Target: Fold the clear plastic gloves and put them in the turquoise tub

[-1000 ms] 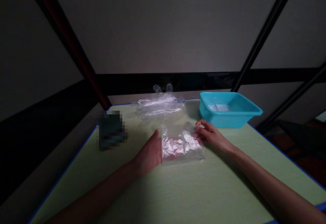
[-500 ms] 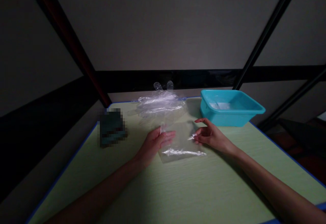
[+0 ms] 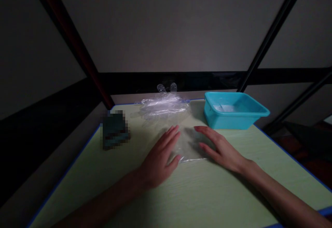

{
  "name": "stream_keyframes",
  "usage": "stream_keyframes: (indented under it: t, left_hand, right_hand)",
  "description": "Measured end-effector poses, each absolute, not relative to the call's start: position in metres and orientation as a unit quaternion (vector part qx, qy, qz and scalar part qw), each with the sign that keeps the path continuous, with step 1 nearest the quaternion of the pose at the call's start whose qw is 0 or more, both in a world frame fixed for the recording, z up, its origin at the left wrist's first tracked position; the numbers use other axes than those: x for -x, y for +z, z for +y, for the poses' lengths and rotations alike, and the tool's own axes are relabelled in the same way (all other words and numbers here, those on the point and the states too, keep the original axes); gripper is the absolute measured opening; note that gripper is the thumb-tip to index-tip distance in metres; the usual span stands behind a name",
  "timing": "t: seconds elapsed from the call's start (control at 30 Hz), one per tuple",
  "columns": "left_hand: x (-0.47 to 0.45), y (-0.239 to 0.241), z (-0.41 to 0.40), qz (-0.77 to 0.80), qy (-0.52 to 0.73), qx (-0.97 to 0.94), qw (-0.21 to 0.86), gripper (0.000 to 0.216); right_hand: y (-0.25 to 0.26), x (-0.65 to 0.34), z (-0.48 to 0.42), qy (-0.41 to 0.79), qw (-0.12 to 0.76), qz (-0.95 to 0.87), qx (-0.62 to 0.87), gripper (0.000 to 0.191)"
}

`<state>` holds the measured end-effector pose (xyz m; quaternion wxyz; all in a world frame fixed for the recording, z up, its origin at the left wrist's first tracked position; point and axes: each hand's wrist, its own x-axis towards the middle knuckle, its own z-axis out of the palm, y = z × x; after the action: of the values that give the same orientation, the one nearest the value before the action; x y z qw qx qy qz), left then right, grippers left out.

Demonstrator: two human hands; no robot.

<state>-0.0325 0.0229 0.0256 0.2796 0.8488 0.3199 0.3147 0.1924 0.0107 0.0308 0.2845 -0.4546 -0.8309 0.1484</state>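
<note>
A thin sheet of clear plastic [image 3: 190, 149] lies on the table between my hands; whether it is a glove or a bag I cannot tell. My left hand [image 3: 161, 157] is open over its left side, fingers straight and thumb apart. Over the right side hovers my right hand [image 3: 223, 149], also open, with thumb and index finger spread and nothing seen between them. Both hands cover parts of the sheet, and contact with it is unclear. Just behind is a crumpled pile of clear disposable plastic gloves [image 3: 164, 106], with glove fingers sticking up.
To the right rear stands a turquoise plastic basin [image 3: 230, 121] with something pale and clear inside. A blurred-out dark object [image 3: 116, 129] sits on the left. The pale green table [image 3: 181, 200] has a blue edge and meets a grey wall [image 3: 171, 27] at the back.
My right fingers have let go of the plastic and spread. My left hand has released its hold, moved nearer me and flattened out. The sheet now lies flatter on the table.
</note>
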Motion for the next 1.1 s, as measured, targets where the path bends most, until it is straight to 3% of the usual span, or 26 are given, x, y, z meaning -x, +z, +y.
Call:
stream_keyframes:
  t: [0.1, 0.17, 0.47, 0.6, 0.8, 0.97, 1.1]
  left_hand:
    - [0.034, 0.029, 0.013, 0.259, 0.200, -0.911, 0.253, 0.058]
    - [0.035, 0.027, 0.010, 0.251, 0.163, -0.920, 0.253, 0.061]
    - [0.040, 0.016, 0.007, 0.254, 0.144, -0.925, 0.241, 0.065]
    - [0.040, 0.018, 0.007, 0.268, 0.120, -0.935, 0.201, 0.066]
    - [0.045, 0.019, 0.009, 0.321, 0.106, -0.931, 0.137, 0.063]
    - [0.046, 0.013, 0.008, 0.338, 0.144, -0.924, 0.106, 0.056]
    - [0.045, 0.011, 0.008, 0.345, 0.165, -0.919, 0.093, 0.053]
  right_hand:
    - [0.035, -0.191, -0.008, 0.125, 0.136, -0.905, 0.382, 0.062]
    - [0.032, -0.192, -0.015, 0.122, 0.085, -0.920, 0.364, 0.073]
    - [0.020, -0.198, -0.018, 0.112, 0.040, -0.922, 0.369, 0.074]
    - [0.022, -0.202, -0.016, 0.092, 0.073, -0.920, 0.373, 0.064]
    - [0.026, -0.214, -0.010, -0.051, 0.105, -0.929, 0.352, 0.023]
    - [0.026, -0.207, -0.009, -0.148, 0.055, -0.935, 0.318, 0.022]
    - [0.026, -0.201, -0.010, -0.080, 0.108, -0.922, 0.363, 0.019]
